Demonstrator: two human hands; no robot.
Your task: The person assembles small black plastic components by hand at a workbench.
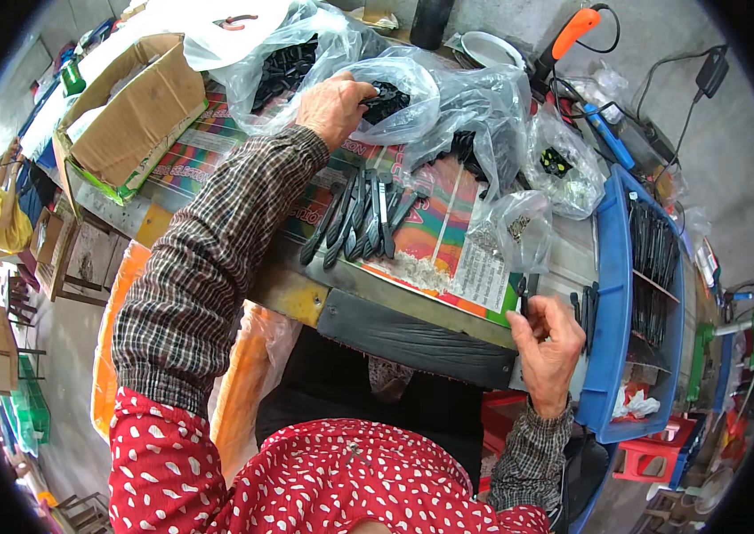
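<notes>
My left hand [334,110] reaches to the far side of the bench. Its fingers are drawn together over small black plastic parts [386,103] in an open clear plastic bag [426,98]; whatever they pinch is hidden. At the bench's near right, my right hand [548,345] grips a short black piece [522,290] between thumb and fingers, pointing away from me. Between the hands lies a pile of slim black handle-like pieces [361,216], on a colourful printed cardboard sheet [435,231]. A few similar black sticks [586,307] lie just right of my right hand.
A blue divided bin [604,356] full of black sticks stands at the right. More clear bags [564,169] and an orange-handled tool [575,34] lie behind. An open cardboard box [132,107] sits at the left. A dark padded strip [412,338] covers the front edge.
</notes>
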